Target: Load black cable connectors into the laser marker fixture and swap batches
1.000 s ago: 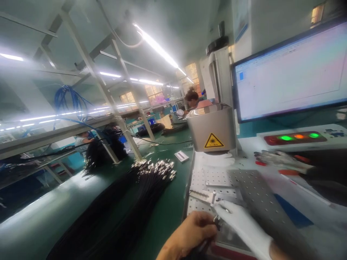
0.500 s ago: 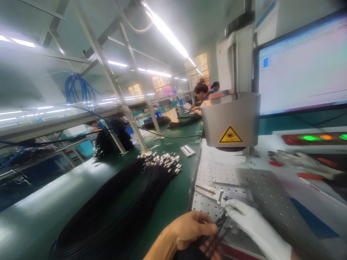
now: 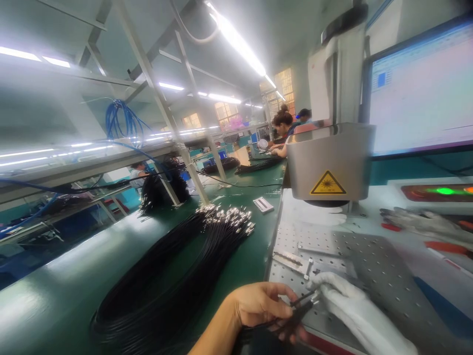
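- Left of the laser head (image 3: 328,160), a looped black cable bundle (image 3: 209,261) lies on the green desk (image 3: 74,286), shiny ends together, maybe for easy picking.
- In front of the laser head, the bare left hand (image 3: 264,305) pinches a few black cables (image 3: 301,315), likely to steady them.
- There too, the white-gloved right hand (image 3: 343,296) is at their silver tips (image 3: 315,298); blur hides whether its grip pinches.

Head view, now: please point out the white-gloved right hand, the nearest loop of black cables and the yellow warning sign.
White-gloved right hand (image 3: 340,293): head view, on the back of the hand.
Loop of black cables (image 3: 205,268): head view, on its right-side strands.
Yellow warning sign (image 3: 328,184): head view, middle of the triangle.
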The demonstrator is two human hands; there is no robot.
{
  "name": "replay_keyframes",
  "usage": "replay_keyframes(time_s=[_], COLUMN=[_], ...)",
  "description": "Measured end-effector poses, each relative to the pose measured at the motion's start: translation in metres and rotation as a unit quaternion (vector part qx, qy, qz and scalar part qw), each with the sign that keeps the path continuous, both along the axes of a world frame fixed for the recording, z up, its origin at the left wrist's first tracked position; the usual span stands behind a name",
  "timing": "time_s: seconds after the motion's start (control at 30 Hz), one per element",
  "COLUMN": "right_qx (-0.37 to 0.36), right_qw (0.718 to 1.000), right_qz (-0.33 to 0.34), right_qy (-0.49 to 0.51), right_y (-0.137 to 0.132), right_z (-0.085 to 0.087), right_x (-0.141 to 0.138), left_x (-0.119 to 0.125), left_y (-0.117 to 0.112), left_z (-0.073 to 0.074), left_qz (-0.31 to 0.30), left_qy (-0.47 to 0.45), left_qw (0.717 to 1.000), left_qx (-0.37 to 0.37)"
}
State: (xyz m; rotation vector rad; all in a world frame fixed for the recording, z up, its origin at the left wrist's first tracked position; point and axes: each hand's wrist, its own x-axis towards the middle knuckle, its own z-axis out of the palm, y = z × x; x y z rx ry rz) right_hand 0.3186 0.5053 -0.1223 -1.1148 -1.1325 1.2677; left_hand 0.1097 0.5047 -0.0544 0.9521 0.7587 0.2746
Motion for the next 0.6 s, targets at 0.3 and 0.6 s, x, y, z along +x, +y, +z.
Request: replay_keyframes(time_s=[0.3, 0.6], right_qx=[-0.102, -0.076], right_qw=[0.991, 0.994], right_qz=[0.056, 0.013], right_qy=[0.071, 0.072], right_y=[-0.021, -0.010], right_z=[0.046, 0.014], right_x=[0.002, -0.006], left_x=[0.005, 0.018], left_y=[-0.002, -0.010], left_z=[0.000, 0.001], left_qz=[0.009, 0.043], left_qy=[0.066, 0.079], left_qw=[0.998, 0.994], left_qx=[0.014, 0.060])
